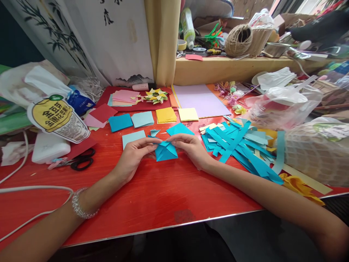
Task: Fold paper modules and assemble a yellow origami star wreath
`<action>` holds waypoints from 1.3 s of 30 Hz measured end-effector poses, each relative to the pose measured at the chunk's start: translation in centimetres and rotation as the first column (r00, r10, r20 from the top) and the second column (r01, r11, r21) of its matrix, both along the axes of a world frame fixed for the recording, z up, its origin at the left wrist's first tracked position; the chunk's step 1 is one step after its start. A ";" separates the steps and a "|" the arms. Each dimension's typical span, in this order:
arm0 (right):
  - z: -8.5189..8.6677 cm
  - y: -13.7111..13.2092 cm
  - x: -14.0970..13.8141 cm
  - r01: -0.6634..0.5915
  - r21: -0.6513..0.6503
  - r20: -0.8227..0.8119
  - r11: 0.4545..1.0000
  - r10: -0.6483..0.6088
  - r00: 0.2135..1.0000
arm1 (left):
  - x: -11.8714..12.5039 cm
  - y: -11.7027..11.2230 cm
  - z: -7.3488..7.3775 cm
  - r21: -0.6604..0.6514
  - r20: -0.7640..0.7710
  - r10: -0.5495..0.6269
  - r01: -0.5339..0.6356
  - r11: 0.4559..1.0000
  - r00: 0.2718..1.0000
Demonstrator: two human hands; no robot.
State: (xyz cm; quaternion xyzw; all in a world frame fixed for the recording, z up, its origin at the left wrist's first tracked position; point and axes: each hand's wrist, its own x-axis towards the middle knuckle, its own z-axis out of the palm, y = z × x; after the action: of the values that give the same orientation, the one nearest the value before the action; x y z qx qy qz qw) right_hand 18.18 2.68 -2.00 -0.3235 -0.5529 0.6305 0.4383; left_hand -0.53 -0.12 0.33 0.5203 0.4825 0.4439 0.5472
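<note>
A creased square of blue origami paper [166, 153] is held between both hands over the middle of the red table. My left hand [135, 154] pinches its upper left corner, thumb and fingers pressed together. On the opposite corner, my right hand [191, 147] grips the paper the same way. Just behind lie a flat blue sheet [180, 128] and a small folded light-blue piece [155, 132]. A pale blue square [133, 137] is partly hidden by my left hand. Farther back sit stacks of blue paper [120, 123], light-blue paper [143, 119], yellow paper [166, 115] and cream paper [188, 114].
Blue paper strips [237, 143] are heaped at the right, beside a net-wrapped bundle [313, 156]. Black-handled scissors [82, 160] lie left, near a white cable [40, 189]. A yellow-green folded paper ring [156, 96] and lilac sheets [200, 100] are at the back. The table's front edge runs below my arms.
</note>
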 end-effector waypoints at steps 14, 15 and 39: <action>0.4 -0.4 -0.1 -0.026 0.089 0.094 0.996 0.018 0.995 | 0.1 -0.2 -0.1 0.133 -0.179 0.007 0.017 0.991 0.984; 0.4 -0.4 -0.1 -0.040 0.086 0.094 0.996 0.032 0.995 | 0.0 -0.2 -0.1 0.144 -0.192 0.007 0.021 0.989 0.981; 0.3 -0.4 -0.4 -0.051 0.034 0.146 0.998 0.045 0.988 | -0.2 0.0 -0.4 0.091 -0.399 -0.054 0.099 0.991 0.915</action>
State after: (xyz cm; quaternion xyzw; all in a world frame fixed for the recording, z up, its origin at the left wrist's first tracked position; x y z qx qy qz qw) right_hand 17.79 2.29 -1.74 -0.3469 -0.6028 0.6051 0.3875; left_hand -0.72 -0.12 -0.09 0.6471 0.5372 0.3336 0.4259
